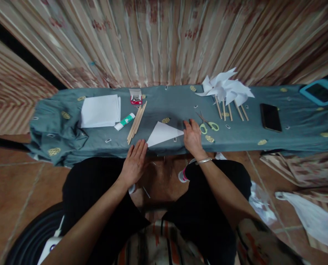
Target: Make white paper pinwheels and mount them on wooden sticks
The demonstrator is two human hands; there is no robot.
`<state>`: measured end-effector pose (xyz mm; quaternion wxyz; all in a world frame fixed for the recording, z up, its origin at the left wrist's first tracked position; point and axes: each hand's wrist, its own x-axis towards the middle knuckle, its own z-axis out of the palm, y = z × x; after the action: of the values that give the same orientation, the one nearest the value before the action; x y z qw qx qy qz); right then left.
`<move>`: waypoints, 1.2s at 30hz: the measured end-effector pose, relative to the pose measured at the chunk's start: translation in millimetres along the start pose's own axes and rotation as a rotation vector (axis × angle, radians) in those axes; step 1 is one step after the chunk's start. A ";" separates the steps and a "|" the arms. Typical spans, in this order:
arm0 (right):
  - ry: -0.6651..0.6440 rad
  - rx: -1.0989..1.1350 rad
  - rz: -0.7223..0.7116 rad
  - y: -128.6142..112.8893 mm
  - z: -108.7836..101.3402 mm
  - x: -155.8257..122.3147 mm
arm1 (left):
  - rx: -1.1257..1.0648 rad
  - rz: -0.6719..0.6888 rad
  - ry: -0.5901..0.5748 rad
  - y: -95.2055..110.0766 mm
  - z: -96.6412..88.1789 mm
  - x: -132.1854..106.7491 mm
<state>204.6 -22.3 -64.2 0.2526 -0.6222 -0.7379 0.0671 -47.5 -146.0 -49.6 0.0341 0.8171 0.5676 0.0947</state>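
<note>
A white paper triangle [164, 134], apparently folded, lies on the cloth-covered table in front of me. My left hand [135, 162] rests at the table's front edge, its fingers stretched out flat beside the triangle's lower left corner. At the triangle's right tip is my right hand [192, 137], fingers extended and touching or just beside the paper. Green-handled scissors [209, 126] lie partly open just right of that hand. Several thin wooden sticks [136, 123] sit in a bunch above my left hand, with a green and white glue stick [124, 122] next to them.
A stack of white paper [100, 111] lies at the left. Behind the sticks stands an open red box [136, 96] of small metal pieces. White paper pinwheels [226, 87] on sticks, a black phone [271, 117] and a blue-framed device [321, 91] occupy the right. A curtain [164, 44] hangs behind.
</note>
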 end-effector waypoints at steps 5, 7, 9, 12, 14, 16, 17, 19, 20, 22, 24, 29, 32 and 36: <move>0.014 0.047 0.008 2.2 -0.8 4.1 | -0.031 -0.065 0.064 0.8 1.6 -14.2; 0.026 0.105 0.022 3.2 -1.2 7.6 | -0.098 -0.098 0.129 1.6 3.3 -17.3; 0.016 0.166 0.015 2.8 -2.2 11.6 | -0.190 -0.140 0.205 2.2 5.0 -17.3; -0.079 0.216 -0.025 -0.9 -5.1 17.7 | -0.349 -0.203 0.295 2.6 7.1 -12.1; -0.168 0.250 -0.034 -4.2 -7.6 22.4 | -0.443 -0.254 0.325 2.9 7.9 -6.8; -0.241 0.311 -0.024 -6.7 -10.3 27.4 | -0.513 -0.305 0.345 3.4 8.3 -1.5; -0.265 0.348 -0.014 -7.4 -11.8 29.6 | -0.543 -0.324 0.350 3.7 8.2 0.9; -0.282 0.422 0.007 -7.2 -15.9 32.4 | -0.603 -0.356 0.355 4.5 7.0 4.8; -0.277 0.456 0.009 -6.4 -18.6 32.6 | -0.638 -0.374 0.356 5.0 5.8 6.4; -0.256 0.521 -0.001 -3.6 -25.7 30.7 | -0.702 -0.406 0.360 6.4 2.2 9.3; -0.237 0.577 -0.017 -0.1 -34.4 26.3 | -0.742 -0.413 0.367 7.9 -2.2 13.1; -0.235 0.668 -0.047 8.2 -54.8 15.8 | -0.859 -0.419 0.331 9.0 -13.6 35.3; -0.228 0.714 -0.069 12.0 -62.6 13.8 | -1.082 -0.461 0.294 8.6 -24.8 55.9; -0.155 0.782 -0.101 13.8 -68.4 14.0 | -1.293 -0.511 0.015 16.2 -40.7 80.0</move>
<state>246.7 -20.8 -6.8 0.4167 -0.4352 -0.7034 0.3771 -13.4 -79.1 2.2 0.5314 0.4728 0.5720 0.4084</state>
